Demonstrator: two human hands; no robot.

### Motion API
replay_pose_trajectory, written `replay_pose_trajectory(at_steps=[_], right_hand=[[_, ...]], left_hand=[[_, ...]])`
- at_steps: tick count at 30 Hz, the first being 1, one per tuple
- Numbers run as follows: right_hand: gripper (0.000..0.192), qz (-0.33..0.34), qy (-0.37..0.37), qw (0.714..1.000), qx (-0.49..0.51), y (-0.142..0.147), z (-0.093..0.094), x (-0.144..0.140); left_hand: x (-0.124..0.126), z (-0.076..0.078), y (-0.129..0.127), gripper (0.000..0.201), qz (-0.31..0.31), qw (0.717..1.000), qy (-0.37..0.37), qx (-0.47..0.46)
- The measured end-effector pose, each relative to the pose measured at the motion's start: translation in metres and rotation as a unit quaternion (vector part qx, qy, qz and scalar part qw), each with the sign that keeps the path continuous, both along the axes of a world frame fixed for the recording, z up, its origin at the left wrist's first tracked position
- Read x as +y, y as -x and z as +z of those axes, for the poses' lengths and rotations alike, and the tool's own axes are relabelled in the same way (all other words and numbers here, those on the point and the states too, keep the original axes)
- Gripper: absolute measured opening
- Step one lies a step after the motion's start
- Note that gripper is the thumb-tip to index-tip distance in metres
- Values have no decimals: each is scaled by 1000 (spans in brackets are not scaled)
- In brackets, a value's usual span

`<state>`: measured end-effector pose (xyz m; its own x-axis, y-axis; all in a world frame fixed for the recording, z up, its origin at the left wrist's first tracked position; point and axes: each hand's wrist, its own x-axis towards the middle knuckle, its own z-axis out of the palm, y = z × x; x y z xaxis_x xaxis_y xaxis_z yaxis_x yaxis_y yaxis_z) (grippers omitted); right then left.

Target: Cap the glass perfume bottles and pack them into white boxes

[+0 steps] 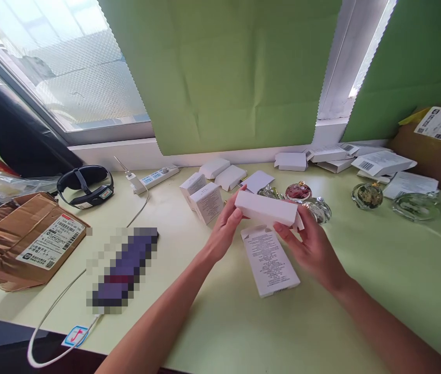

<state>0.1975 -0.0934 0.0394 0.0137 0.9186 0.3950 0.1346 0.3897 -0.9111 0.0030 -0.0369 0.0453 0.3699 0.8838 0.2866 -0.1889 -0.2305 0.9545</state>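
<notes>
Between both hands, a small white cardboard box (267,208) is held lengthwise above the table. My left hand (226,226) grips its left end, thumb on the near side. At the other end, where a flap sticks out, my right hand (308,241) has its fingers closed on the box. Below lies a flat printed white carton (270,262), its top end open. Two white boxes (207,202) stand upright to the left. Just behind the held box are a red glass bottle (298,191) and a clear glass bottle (319,209), partly hidden.
Several flattened white cartons (384,162) lie at the back right, near a dark round bottle (367,196) and a green glass bottle (417,205). On the left are a brown parcel (25,239), a blurred phone (127,270) with a white cable, a black headset (85,187) and a power strip (160,176).
</notes>
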Motion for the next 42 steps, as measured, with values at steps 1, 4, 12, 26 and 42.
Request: replay_pose_trajectory(at_steps=[1,4,12,26,42], right_hand=[[40,-10,-2,1000,-10,0,0,-1],[59,-18,12,1000,-18,1,0,-3],[47,-4,-49,998,-34,1,1,-2],[68,-9,-6,999,34,-5,10,-2],[65,73,48,995,40,-3,-9,3]], left_hand=[[-1,1,-2,58,-1,1000,5,-6],[-5,5,-6,50,0,998,45,-33],[-4,8,-8,48,-30,986,123,-109],[-8,9,-6,49,-10,994,77,-72],[-11,2,-9,21,124,984,-105,74]])
